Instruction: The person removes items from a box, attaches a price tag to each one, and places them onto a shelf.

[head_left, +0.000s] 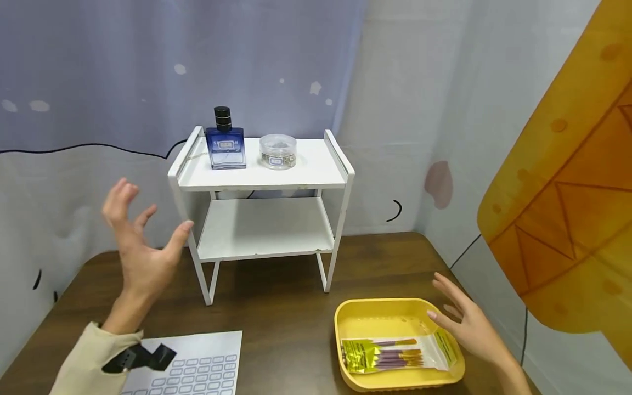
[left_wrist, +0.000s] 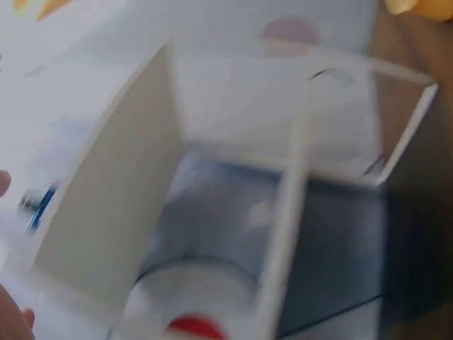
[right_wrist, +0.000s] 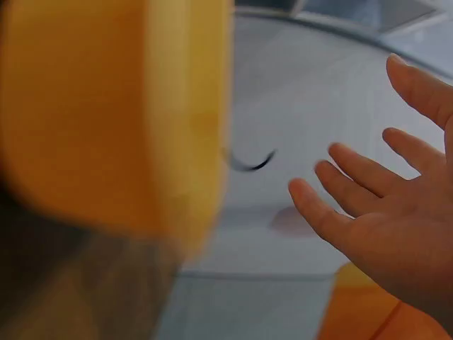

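Note:
My left hand [head_left: 147,260] is raised in the air at the left of a white two-tier shelf [head_left: 269,233]. Its thumb and fingers are spread apart and nothing is between them. A dark blue perfume bottle [head_left: 226,147] with a black cap stands on the shelf's top, beside a round clear jar [head_left: 278,152] with a label. At the right, my right hand [head_left: 469,328] hovers by the rim of a yellow basket [head_left: 380,315], fingers extended and holding nothing. Inside the basket lies a packet [head_left: 395,354] with yellow-green and purple print. The right wrist view shows the fingers [right_wrist: 368,173] spread.
A sheet of small blue-framed labels [head_left: 197,373] lies on the brown wooden table [head_left: 291,318], below my left forearm. Printed curtains [head_left: 395,109] hang behind the table, and a large orange-yellow printed shape [head_left: 568,192] shows at the right. The left wrist view is blurred.

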Demonstrator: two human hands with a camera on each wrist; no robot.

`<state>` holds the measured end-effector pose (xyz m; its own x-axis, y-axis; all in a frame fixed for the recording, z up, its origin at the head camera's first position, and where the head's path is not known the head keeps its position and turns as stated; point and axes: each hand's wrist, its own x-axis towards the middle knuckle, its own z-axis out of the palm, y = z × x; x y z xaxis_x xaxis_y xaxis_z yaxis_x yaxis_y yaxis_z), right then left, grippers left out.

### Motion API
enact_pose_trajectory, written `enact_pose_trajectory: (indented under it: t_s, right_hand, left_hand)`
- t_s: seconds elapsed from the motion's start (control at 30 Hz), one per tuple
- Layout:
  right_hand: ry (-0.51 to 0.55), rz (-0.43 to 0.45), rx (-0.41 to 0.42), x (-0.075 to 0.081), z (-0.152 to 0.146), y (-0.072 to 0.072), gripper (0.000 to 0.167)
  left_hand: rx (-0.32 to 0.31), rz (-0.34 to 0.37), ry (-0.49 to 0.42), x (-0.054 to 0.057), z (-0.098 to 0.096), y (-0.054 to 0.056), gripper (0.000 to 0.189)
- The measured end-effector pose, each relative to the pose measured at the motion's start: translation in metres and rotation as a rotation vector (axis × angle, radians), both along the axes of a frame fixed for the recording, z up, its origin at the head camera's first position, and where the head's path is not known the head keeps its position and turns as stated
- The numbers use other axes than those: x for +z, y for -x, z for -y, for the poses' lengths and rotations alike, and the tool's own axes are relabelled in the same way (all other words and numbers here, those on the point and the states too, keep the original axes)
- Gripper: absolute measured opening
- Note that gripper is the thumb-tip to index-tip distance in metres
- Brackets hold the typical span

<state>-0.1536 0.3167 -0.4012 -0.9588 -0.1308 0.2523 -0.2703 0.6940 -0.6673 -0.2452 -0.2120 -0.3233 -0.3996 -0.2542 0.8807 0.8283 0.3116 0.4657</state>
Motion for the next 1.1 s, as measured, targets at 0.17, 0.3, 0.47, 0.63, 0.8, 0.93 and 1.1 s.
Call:
enact_pose_trajectory:
  t_s: [0.17,0.3,0.47,0.63,0.8,0.93,1.1]
  right_hand:
    - [-0.007,0.038,-0.032,-0.029,-0.015,-0.007,0.086]
    - [0.018,0.159,-0.051,-0.048,-0.019,-0.011,0.091]
    - [0.032,0.251,-0.088,-0.062,-0.020,-0.015,0.095]
    - [0.111,0.239,-0.067,-0.071,-0.018,-0.015,0.095]
    - [0.168,0.238,-0.069,-0.075,-0.016,-0.015,0.097]
    - [0.165,0.226,-0.088,-0.077,-0.015,-0.016,0.096]
    - [0.149,0.193,-0.114,-0.079,-0.014,-0.019,0.093]
  left_hand:
    - [-0.080,-0.042,0.178,-0.040,-0.048,-0.015,0.082]
    - [-0.153,0.108,0.376,-0.075,-0.097,-0.029,0.071]
    - [-0.284,0.281,0.682,-0.107,-0.155,-0.044,0.075]
    - [-0.439,0.384,1.004,-0.113,-0.198,-0.045,0.071]
    - [-0.558,0.433,1.252,-0.112,-0.233,-0.035,0.071]
    - [-0.616,0.530,1.352,-0.117,-0.255,-0.025,0.073]
    - [-0.589,0.671,1.468,-0.121,-0.272,-0.019,0.074]
